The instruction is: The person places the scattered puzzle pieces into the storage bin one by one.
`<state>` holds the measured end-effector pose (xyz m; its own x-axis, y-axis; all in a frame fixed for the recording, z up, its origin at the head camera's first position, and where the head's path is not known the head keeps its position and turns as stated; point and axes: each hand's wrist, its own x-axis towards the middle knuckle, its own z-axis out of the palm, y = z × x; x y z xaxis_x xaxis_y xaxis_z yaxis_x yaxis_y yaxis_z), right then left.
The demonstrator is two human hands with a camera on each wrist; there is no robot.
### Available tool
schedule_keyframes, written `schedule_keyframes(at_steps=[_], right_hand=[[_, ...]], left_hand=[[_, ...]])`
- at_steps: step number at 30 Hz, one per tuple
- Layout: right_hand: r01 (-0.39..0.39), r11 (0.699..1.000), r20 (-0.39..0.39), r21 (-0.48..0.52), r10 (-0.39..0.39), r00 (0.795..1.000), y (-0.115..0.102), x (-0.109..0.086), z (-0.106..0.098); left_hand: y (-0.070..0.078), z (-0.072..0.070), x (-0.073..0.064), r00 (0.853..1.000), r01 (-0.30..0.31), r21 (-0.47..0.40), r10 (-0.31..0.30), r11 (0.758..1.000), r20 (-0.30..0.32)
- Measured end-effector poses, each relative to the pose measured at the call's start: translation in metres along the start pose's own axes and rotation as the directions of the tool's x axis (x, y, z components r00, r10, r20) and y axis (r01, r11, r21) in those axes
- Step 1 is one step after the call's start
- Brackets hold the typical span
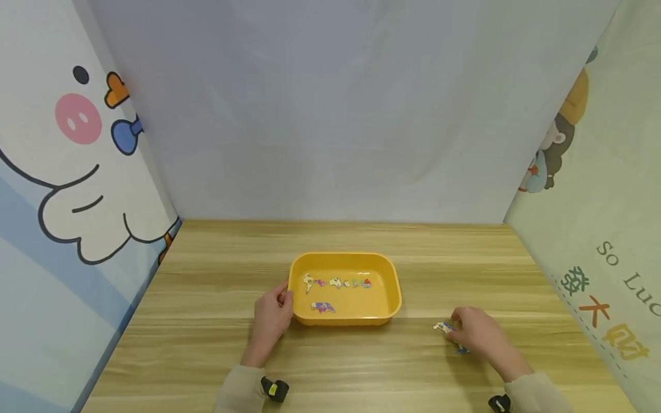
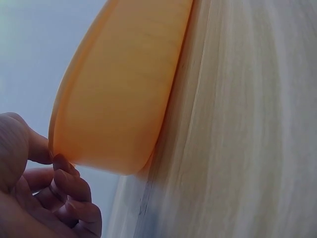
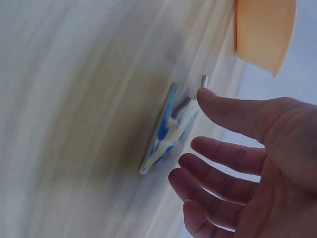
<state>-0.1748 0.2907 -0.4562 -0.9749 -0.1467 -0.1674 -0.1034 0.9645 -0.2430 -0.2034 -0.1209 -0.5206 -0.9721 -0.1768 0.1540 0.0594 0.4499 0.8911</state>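
Note:
A yellow plastic tray (image 1: 361, 317) sits on the wooden table. My left hand (image 1: 271, 317) pinches its left rim between thumb and curled fingers; the left wrist view shows the hand (image 2: 47, 191) at the tray's corner (image 2: 114, 99). Inside are several small flat colourful pieces, among them a purple-blue one (image 1: 323, 307) and a red one (image 1: 366, 283). To the right of the tray, my right hand (image 1: 480, 332) is over a flat blue-and-white piece (image 3: 171, 131) on the table. Its fingers are spread and loosely bent, with the thumb tip near one end of the piece.
The wooden table (image 1: 217, 252) ends at a pale grey cloth (image 1: 330, 143) at the back. Printed cartoon sheets stand on the left (image 1: 46, 172) and right (image 1: 609, 189). Dark wrist cameras (image 1: 275, 390) are worn at both wrists.

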Motion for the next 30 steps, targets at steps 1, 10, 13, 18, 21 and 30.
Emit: schedule_keyframes(at_steps=[1, 10, 13, 18, 21, 30], right_hand=[[-0.005, 1.0, -0.003, 0.0, 0.005, 1.0, 0.002, -0.001, 0.001], [0.016, 0.999, -0.051, 0.051, -0.014, 0.999, 0.013, -0.005, 0.013], [0.023, 0.997, -0.048, 0.07, -0.02, 0.999, 0.016, -0.005, 0.015], [0.016, 0.995, -0.027, 0.098, -0.014, 1.0, 0.019, -0.004, 0.015], [0.015, 0.994, -0.024, 0.108, -0.012, 1.0, 0.02, -0.004, 0.014], [0.022, 0.989, -0.025, 0.148, -0.019, 1.0, 0.024, 0.0, 0.012]], left_hand=[[0.0, 0.0, 0.0, 1.0, 0.0, 0.001, 0.0, 1.0, -0.001], [-0.003, 0.0, -0.002, 1.0, 0.017, 0.006, -0.017, 1.0, 0.005], [-0.002, 0.0, -0.003, 1.0, 0.013, 0.001, -0.013, 1.0, 0.001], [-0.002, 0.001, -0.003, 1.0, 0.009, -0.008, -0.009, 1.0, 0.0], [-0.002, 0.002, -0.003, 1.0, 0.005, -0.002, -0.005, 1.0, -0.003], [0.0, 0.002, -0.001, 1.0, 0.0, 0.01, 0.0, 1.0, -0.008]])
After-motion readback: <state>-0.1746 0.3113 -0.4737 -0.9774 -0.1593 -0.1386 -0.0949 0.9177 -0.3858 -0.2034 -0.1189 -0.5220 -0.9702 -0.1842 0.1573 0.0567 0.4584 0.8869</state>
